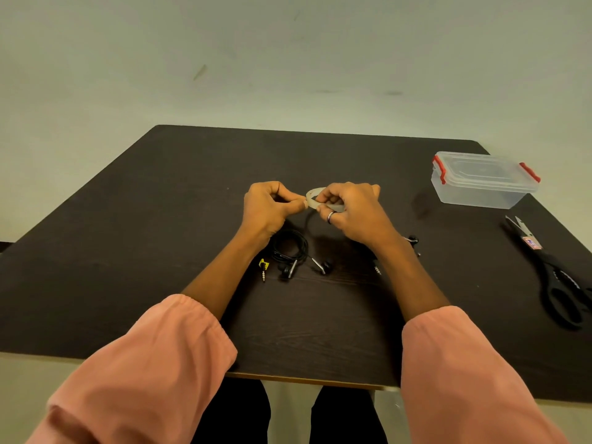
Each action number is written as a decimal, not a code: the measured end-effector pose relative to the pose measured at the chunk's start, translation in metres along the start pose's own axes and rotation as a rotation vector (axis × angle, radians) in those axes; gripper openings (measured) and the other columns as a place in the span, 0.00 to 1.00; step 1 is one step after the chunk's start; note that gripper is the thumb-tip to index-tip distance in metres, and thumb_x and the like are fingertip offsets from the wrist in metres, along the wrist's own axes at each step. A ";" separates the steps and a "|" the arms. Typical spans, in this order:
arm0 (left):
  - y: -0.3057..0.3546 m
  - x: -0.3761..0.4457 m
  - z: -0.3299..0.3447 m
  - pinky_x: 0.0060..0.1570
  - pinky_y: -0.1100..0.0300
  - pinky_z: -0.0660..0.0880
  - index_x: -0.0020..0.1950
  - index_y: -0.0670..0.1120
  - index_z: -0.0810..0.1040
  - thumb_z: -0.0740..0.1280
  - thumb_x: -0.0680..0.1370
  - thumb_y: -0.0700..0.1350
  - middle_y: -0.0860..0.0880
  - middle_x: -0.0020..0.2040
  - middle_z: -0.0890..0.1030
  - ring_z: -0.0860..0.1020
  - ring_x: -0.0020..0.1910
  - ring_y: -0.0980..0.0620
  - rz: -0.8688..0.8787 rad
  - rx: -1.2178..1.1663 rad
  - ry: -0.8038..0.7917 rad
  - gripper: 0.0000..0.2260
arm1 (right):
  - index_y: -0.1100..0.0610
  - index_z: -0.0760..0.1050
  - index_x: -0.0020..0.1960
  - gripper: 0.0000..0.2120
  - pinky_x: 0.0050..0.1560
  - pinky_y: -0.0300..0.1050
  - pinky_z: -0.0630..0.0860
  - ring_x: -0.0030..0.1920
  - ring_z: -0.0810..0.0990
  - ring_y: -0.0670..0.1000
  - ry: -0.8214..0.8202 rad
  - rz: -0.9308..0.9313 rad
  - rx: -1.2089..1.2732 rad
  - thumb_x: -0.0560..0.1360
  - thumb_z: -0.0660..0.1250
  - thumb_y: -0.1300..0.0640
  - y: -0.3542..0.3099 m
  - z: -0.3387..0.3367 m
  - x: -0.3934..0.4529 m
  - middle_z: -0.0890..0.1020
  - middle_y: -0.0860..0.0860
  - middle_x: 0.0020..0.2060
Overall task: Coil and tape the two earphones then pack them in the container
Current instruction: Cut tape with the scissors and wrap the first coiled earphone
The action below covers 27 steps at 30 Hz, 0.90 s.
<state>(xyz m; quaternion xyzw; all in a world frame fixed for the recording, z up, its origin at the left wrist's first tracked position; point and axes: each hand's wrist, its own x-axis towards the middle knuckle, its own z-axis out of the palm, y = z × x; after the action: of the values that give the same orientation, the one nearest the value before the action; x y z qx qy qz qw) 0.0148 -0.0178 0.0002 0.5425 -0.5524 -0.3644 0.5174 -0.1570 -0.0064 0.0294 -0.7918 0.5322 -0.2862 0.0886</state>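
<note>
Both hands are raised over the middle of the dark table (160,219). My right hand (350,211) grips a roll of clear tape (312,197), fingers through its hole. My left hand (269,208) pinches the tape's edge at the roll's left side. Below my left wrist lies a coiled black earphone (290,248) with its jack and earbuds spread toward me. A second black earphone (411,241) shows partly behind my right forearm; most of it is hidden. The clear container (483,184) with red clips stands lidded at the far right.
Black-handled scissors (551,277) lie along the table's right edge, blades pointing away from me. A pale wall rises behind the table. My pink sleeves cover the near edge.
</note>
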 end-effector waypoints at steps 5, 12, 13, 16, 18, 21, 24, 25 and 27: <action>0.004 -0.001 -0.004 0.49 0.55 0.80 0.38 0.43 0.71 0.77 0.66 0.31 0.43 0.38 0.85 0.85 0.42 0.47 -0.005 -0.180 -0.082 0.15 | 0.51 0.81 0.51 0.07 0.59 0.54 0.64 0.53 0.75 0.50 -0.003 0.007 0.041 0.73 0.70 0.56 0.007 -0.006 0.000 0.78 0.45 0.44; 0.011 -0.003 -0.009 0.41 0.64 0.79 0.43 0.40 0.80 0.75 0.66 0.30 0.48 0.35 0.85 0.84 0.38 0.54 -0.006 -0.242 -0.212 0.10 | 0.47 0.81 0.48 0.06 0.51 0.48 0.58 0.54 0.75 0.47 -0.029 -0.023 0.092 0.73 0.70 0.56 0.019 -0.019 -0.001 0.83 0.44 0.47; 0.011 -0.003 -0.008 0.41 0.64 0.79 0.43 0.40 0.81 0.76 0.65 0.30 0.49 0.35 0.85 0.84 0.37 0.54 -0.006 -0.235 -0.223 0.10 | 0.47 0.80 0.48 0.06 0.53 0.48 0.59 0.54 0.76 0.47 -0.039 -0.019 0.097 0.73 0.70 0.56 0.020 -0.020 -0.002 0.82 0.43 0.46; 0.010 -0.003 -0.007 0.41 0.64 0.79 0.43 0.39 0.81 0.76 0.65 0.30 0.48 0.35 0.84 0.83 0.37 0.55 -0.012 -0.214 -0.230 0.10 | 0.45 0.80 0.46 0.06 0.60 0.57 0.64 0.53 0.78 0.47 -0.048 -0.005 0.115 0.72 0.71 0.56 0.021 -0.023 -0.003 0.82 0.41 0.44; 0.011 -0.002 -0.007 0.42 0.64 0.79 0.44 0.39 0.81 0.76 0.65 0.30 0.48 0.35 0.84 0.83 0.36 0.55 -0.012 -0.202 -0.237 0.11 | 0.45 0.80 0.46 0.06 0.61 0.59 0.64 0.52 0.78 0.46 -0.047 -0.001 0.111 0.72 0.72 0.55 0.021 -0.023 -0.002 0.82 0.41 0.43; 0.011 -0.002 -0.007 0.42 0.65 0.79 0.46 0.39 0.82 0.76 0.66 0.30 0.48 0.35 0.83 0.82 0.36 0.55 -0.017 -0.172 -0.269 0.11 | 0.46 0.81 0.46 0.06 0.59 0.55 0.62 0.53 0.77 0.46 -0.045 0.001 0.091 0.72 0.72 0.56 0.022 -0.024 -0.002 0.82 0.42 0.44; 0.011 -0.001 -0.007 0.41 0.67 0.78 0.46 0.39 0.82 0.76 0.66 0.31 0.48 0.35 0.83 0.81 0.35 0.57 -0.017 -0.147 -0.294 0.11 | 0.47 0.81 0.47 0.05 0.60 0.55 0.62 0.53 0.77 0.46 -0.042 0.007 0.092 0.72 0.73 0.56 0.022 -0.026 -0.003 0.83 0.43 0.44; 0.011 0.000 -0.007 0.41 0.67 0.78 0.47 0.39 0.82 0.75 0.66 0.31 0.49 0.35 0.82 0.81 0.35 0.57 -0.022 -0.143 -0.298 0.11 | 0.47 0.81 0.46 0.05 0.60 0.55 0.62 0.53 0.77 0.46 -0.046 0.014 0.093 0.72 0.73 0.55 0.022 -0.027 -0.003 0.83 0.42 0.44; 0.012 0.001 -0.008 0.41 0.67 0.78 0.47 0.40 0.82 0.75 0.67 0.31 0.50 0.34 0.83 0.81 0.34 0.58 -0.038 -0.149 -0.309 0.11 | 0.46 0.81 0.46 0.06 0.62 0.58 0.64 0.53 0.77 0.46 -0.057 0.027 0.111 0.71 0.73 0.55 0.022 -0.028 -0.004 0.82 0.41 0.44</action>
<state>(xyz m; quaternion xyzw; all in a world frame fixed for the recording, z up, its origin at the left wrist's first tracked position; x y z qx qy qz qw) 0.0199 -0.0157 0.0136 0.4506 -0.5863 -0.4932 0.4582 -0.1909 -0.0078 0.0406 -0.7863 0.5235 -0.2912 0.1512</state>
